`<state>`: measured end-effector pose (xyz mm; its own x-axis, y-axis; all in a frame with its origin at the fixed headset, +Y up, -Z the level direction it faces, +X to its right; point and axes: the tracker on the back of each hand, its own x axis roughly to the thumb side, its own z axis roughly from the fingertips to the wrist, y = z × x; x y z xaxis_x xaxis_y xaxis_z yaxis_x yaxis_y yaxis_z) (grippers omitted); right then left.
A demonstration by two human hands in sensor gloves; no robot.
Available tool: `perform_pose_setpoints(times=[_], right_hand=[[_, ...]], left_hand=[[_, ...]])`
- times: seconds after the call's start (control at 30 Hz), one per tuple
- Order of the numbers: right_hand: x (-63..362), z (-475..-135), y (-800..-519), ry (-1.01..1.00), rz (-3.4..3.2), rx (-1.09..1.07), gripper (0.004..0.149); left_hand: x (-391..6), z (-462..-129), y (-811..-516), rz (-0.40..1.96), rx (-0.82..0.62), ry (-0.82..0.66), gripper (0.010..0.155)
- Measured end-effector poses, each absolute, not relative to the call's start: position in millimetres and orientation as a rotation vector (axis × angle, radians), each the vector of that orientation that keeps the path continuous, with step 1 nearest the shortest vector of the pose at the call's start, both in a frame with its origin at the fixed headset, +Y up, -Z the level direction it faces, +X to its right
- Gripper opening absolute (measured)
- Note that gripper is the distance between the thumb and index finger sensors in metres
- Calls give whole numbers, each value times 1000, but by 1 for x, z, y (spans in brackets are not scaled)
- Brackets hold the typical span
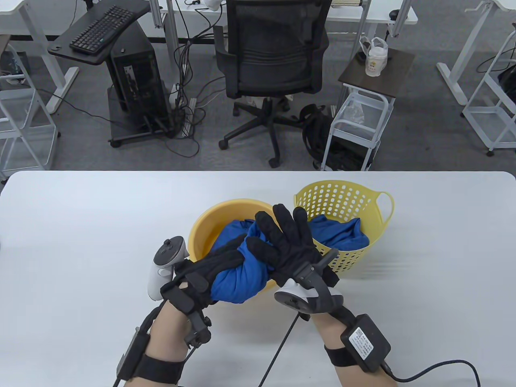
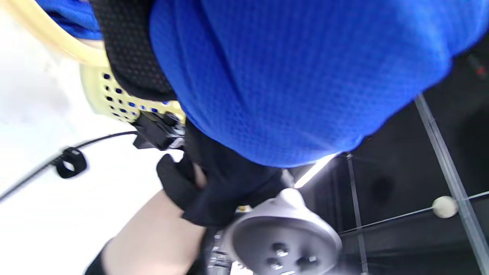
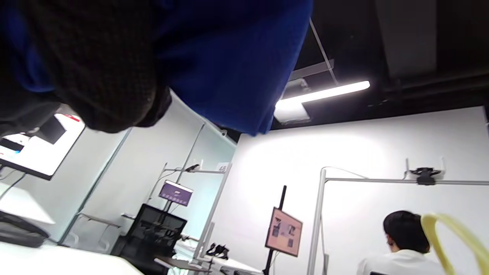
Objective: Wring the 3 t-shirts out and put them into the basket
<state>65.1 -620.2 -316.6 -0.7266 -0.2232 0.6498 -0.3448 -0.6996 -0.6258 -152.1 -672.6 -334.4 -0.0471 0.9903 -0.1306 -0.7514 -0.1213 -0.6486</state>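
A blue t-shirt [image 1: 238,278], bunched into a thick twisted roll, is held above the near rim of the yellow basin [image 1: 209,229], its far end trailing down into the basin. The left hand [image 1: 209,274] wraps its curled fingers around the near end; the right hand [image 1: 290,246] clamps the middle with fingers curled over the top. More blue cloth [image 1: 338,231] already lies in the perforated yellow basket [image 1: 342,197] just right of the basin, so at least one shirt appears finished. Whether a third shirt waits in the basin cannot be told. The wringing step looks underway; the fabric is a fine mesh knit, with no dripping visible.
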Motion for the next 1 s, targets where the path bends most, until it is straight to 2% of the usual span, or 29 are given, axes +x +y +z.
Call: perform_pose_setpoints(times=[0.2,0.4,0.5,0.67,0.8,0.87,0.97,1.0], right_hand=[[64,-305,-604,-1143,2390,1315,99],[65,-302,-597,-1022,2361,1243,91],[65,-302,-597,-999,2354,1250,92],[58,-296,-596,-982,2441,1323,105],[60,-293,-588,-962,2334,1326,96],[62,-291,-587,-914,2302,1209,92],[64,-283,-578,-1063,2414,1140,89],[66,-283,-576,-1109,2439,1105,89]], left_hand=[[-155,-333,-665,1579,-725,-611,65],[-154,-330,-663,1640,-754,-638,74],[-153,-328,-662,1638,-754,-646,79],[-156,-328,-661,1612,-714,-619,79],[-154,-327,-661,1675,-779,-676,82],[-153,-326,-661,1716,-788,-695,85],[-152,-325,-660,1737,-760,-692,88],[-152,-324,-660,1729,-730,-646,91]])
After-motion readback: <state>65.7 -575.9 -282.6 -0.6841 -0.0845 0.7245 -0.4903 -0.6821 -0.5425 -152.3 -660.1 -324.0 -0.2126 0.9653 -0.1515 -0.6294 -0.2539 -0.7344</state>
